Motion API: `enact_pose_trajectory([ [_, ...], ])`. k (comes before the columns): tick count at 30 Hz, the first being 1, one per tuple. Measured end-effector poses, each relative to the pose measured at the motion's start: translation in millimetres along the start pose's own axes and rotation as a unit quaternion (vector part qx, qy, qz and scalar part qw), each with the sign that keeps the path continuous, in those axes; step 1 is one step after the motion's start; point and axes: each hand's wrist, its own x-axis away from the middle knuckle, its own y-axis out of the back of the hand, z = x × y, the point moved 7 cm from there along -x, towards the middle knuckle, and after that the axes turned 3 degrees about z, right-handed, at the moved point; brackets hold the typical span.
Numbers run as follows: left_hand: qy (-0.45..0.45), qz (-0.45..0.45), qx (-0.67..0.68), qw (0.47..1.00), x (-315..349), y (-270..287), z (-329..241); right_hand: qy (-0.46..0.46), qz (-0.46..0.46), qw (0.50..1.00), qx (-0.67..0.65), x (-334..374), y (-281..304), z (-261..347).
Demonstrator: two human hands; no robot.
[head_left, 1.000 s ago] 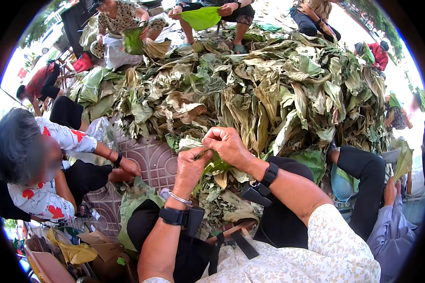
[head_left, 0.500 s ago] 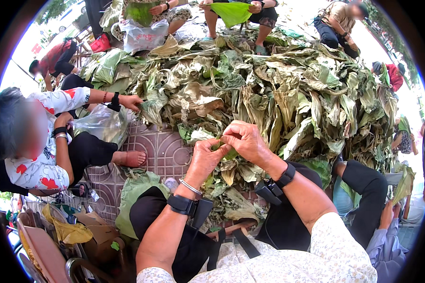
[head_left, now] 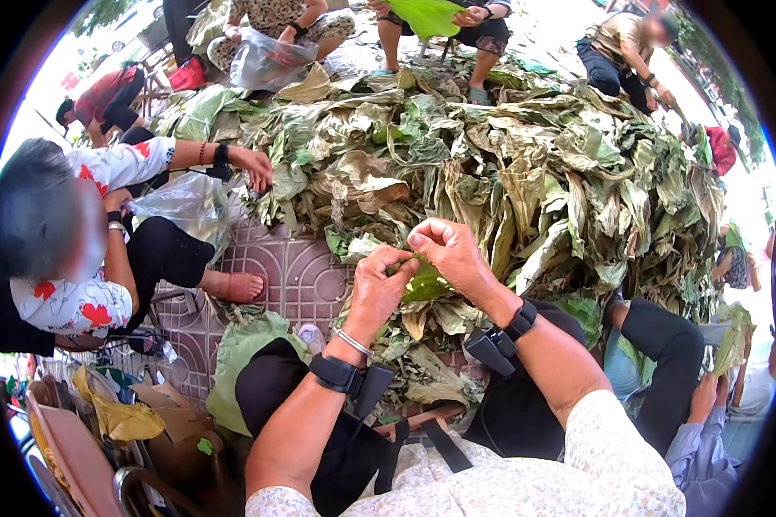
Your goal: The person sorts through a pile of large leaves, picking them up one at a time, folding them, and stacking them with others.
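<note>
A green leaf hangs in front of me, at the near side of a large heap of wilted leaves. My left hand pinches its upper edge between thumb and fingers. Right beside it, my right hand is closed in a pinch, its thumb and forefinger at the same edge. The fingertips of both hands nearly touch. Much of the leaf is hidden behind my right hand, and it blends into the leaves below.
A person in a flowered shirt sits at my left, reaching to the heap near a clear plastic bag. Several others sit or bend around the far side. A wide green leaf lies on the paving. A chair stands lower left.
My fingertips have parted slightly, and more of the green leaf shows between my hands. The person at left has moved a hand a little right and up along the heap.
</note>
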Motion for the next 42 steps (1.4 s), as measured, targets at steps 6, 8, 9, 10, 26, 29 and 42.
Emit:
enact_pose_trajectory([
  [6,0.037,0.017,0.027,0.999,-4.2,-0.7,-10.8,0.001,0.015,0.993,0.113,5.4,4.4,9.6],
  [8,0.037,0.018,0.025,0.999,-4.8,-0.6,-6.6,0.019,-0.004,0.990,0.138,6.7,4.5,15.5],
  [9,0.046,0.025,0.031,0.998,-4.0,-0.5,-3.0,0.038,-0.010,0.988,0.151,7.2,2.9,21.0],
  [10,0.056,0.033,0.036,0.997,-3.6,-1.4,-1.3,0.050,-0.008,0.987,0.154,6.9,1.9,23.4],
  [26,0.059,0.060,0.085,0.993,0.7,-11.0,4.9,-0.098,0.020,0.994,-0.051,8.3,-3.7,1.4],
  [29,0.052,0.060,0.091,0.993,-0.8,-12.1,3.5,-0.120,-0.004,0.981,-0.150,6.8,-0.6,-13.4],
  [42,0.135,0.052,0.199,0.969,1.7,-0.6,12.7,-0.069,0.077,0.993,0.064,2.2,2.7,-2.3],
])
